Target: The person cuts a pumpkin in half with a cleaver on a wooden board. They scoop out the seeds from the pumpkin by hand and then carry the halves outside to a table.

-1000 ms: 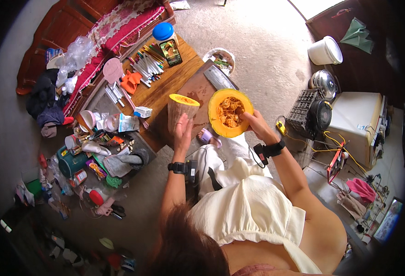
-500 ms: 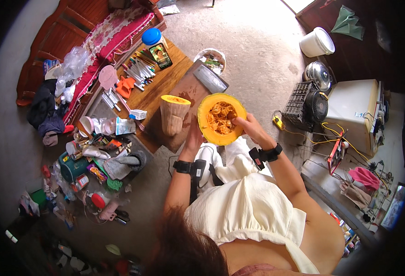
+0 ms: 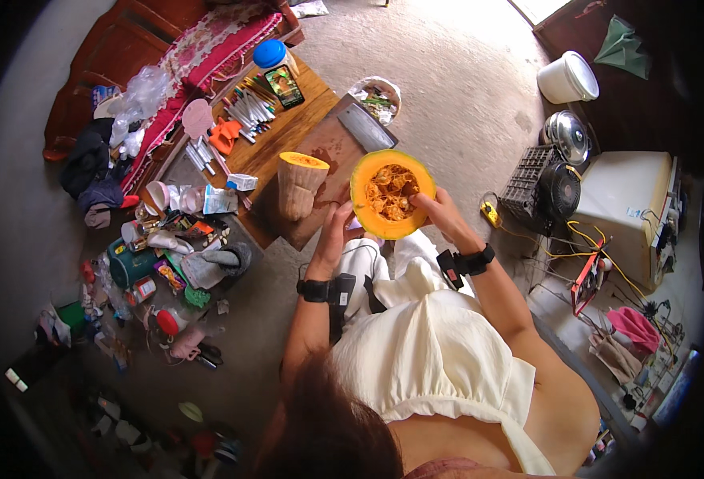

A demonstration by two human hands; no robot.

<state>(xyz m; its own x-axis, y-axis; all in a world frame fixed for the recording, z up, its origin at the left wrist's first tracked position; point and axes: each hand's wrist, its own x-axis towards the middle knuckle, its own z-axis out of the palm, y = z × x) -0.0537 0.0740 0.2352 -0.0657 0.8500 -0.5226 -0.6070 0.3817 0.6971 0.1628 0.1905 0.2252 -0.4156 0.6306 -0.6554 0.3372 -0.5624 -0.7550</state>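
Note:
A halved pumpkin (image 3: 361,199), orange inside with stringy pulp and seeds, is held up above my lap, its cut face toward me. My left hand (image 3: 334,235) supports it at its lower left side; the fingers are partly hidden behind it. My right hand (image 3: 444,217) grips the right rim, with the thumb reaching over the cut face to the edge of the seed cavity. Left of it, the other pumpkin piece (image 3: 297,191), pale-skinned with a flat orange cut top, stands on the wet brown cutting board (image 3: 332,191). A broad-bladed cleaver (image 3: 366,128) lies at the board's far end.
The wooden table (image 3: 308,89) carries several pens, a phone (image 3: 285,86) and a blue-lidded jar (image 3: 269,54). Behind the board stands a scrap bucket (image 3: 384,86). Clutter lies at left; a black crate (image 3: 527,177) and white cabinet (image 3: 619,195) stand at right.
The whole view has shifted slightly, so things sit a little higher and farther right. Both hands still hold the pumpkin half, with the right thumb still at the cavity.

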